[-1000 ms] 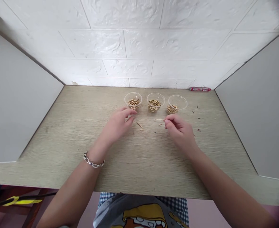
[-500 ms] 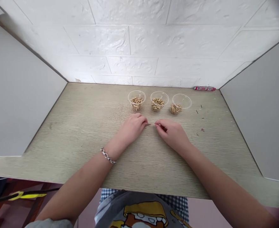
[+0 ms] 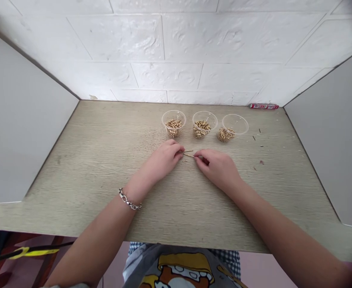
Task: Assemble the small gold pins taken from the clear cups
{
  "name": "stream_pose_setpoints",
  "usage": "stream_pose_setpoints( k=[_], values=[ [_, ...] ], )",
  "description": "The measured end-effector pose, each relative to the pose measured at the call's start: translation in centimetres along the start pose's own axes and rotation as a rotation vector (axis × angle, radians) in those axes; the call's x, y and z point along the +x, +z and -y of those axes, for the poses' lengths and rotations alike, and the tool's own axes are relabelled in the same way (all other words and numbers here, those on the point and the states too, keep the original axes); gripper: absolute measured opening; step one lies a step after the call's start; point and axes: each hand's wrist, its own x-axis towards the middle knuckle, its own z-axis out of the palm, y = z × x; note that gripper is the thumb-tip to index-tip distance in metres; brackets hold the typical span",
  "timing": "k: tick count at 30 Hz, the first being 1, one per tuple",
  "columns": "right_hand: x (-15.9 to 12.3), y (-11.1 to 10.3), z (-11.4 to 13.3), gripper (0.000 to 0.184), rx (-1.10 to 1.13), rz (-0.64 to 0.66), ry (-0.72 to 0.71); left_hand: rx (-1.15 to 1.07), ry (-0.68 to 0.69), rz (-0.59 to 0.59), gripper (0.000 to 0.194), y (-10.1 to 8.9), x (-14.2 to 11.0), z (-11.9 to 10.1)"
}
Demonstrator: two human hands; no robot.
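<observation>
Slim gold-coloured metal pin (image 3: 189,155) btwn hands: R end clamped in R hand (image 3: 219,166) fingers; L end by L hand (image 3: 165,158) fingers, can't tell if gripping. 3 clear round plastic cups (image 3: 213,127) just beyond; pale wood-grain bench (image 3: 178,208) runs well out to front edge.

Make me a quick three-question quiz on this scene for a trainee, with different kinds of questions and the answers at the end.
1. How many clear cups stand in a row on the tabletop?
2. True or false: the right hand has a thin gold-coloured rod at its fingertips.
3. Where does the red tube lie?
A) inside a cup
B) on the tabletop, along the foot of the white wall
C) in the right hand

Key:
1. Three.
2. True.
3. B.
</observation>
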Motion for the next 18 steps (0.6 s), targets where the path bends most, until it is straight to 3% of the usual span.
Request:
stream_pose_setpoints(
  k=[5, 10, 18],
  values=[
    [0.1, -0.16, 0.2, 0.017, -0.015, 0.018, 0.035, -0.003, -0.013, -0.017, 0.017, 0.28, 0.23, 0.24],
    [0.47, -0.24, 0.38, 0.036, -0.081, 0.05, 0.075, 0.005, 0.002, -0.009, 0.019, 0.34, 0.32, 0.15],
    [0.65, -0.22, 0.02, 0.024, -0.054, 0.084, 0.036, -0.038, 0.003, -0.022, 0.018, 0.19, 0.42, 0.43]
  ],
)
